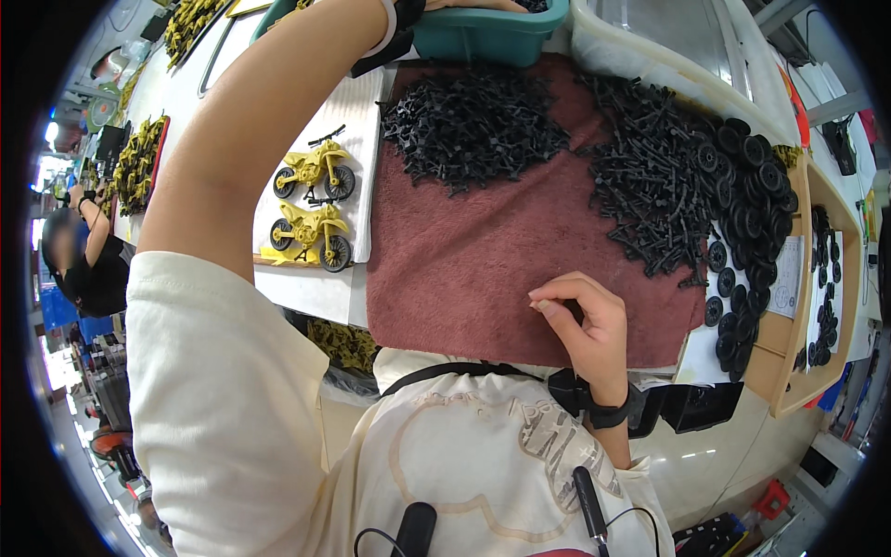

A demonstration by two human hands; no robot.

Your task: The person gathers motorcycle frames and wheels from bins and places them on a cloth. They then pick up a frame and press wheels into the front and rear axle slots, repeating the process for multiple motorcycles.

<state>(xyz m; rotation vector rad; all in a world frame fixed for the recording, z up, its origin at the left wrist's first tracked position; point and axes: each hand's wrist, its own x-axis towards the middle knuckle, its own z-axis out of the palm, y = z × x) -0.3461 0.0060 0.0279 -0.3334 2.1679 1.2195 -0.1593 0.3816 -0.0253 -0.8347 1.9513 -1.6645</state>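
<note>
My left arm stretches across to the far side, where my left hand (475, 4) reaches over the rim of a teal bin (492, 42); its fingers are cut off by the picture's upper edge. Over the near part of a dark red cloth (455, 269), my right hand (594, 325) is closed in a pinch, thumb against fingertips. Whatever it may hold is too small to make out. Two yellow toy motorcycles with black wheels, a farther one (311, 172) and a nearer one (302, 226), lie on a white board left of the cloth.
A heap of small black plastic parts (473, 125) and a second heap (640, 186) cover the cloth's far side. Black toy wheels (752, 213) pile up at the right, beside a wooden tray (789, 371). Another person (83, 251) is at the far left.
</note>
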